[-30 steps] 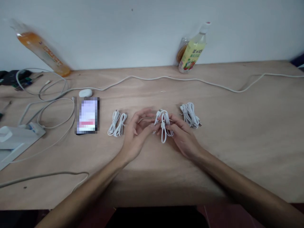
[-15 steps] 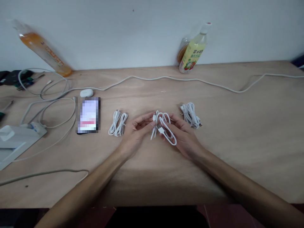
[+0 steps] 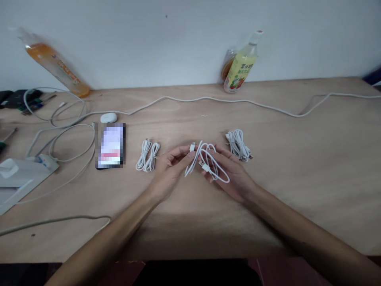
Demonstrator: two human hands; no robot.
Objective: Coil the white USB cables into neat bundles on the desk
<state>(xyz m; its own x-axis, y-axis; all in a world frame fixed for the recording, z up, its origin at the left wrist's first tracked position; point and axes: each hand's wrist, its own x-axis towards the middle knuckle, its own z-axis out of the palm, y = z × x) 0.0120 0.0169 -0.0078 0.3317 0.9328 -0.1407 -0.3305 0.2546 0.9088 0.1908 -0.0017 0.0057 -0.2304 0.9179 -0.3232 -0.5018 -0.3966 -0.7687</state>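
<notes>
**At worktop [image 3: 285,167] centre: loose white cable [image 3: 206,169], hand-held**

Clock directions: wall [image 3: 133,47] = 12. Cable bunched up between both hands. Left hand [image 3: 184,153]: pinched narrow by the small plug [image 3: 192,147]. Right hand [image 3: 214,165]: holding the cable, thumb above, fingers beneath; USB plug [image 3: 205,167] sticks out toward 10. Two tied coils [image 3: 148,155] sit at 9 from the left hand, a tied bundle [image 3: 238,145] just past the right at 1. My take: grip lightly, don't let the USB plug snag, part crossed strands before pulling, avoid sharp kinks.
</notes>
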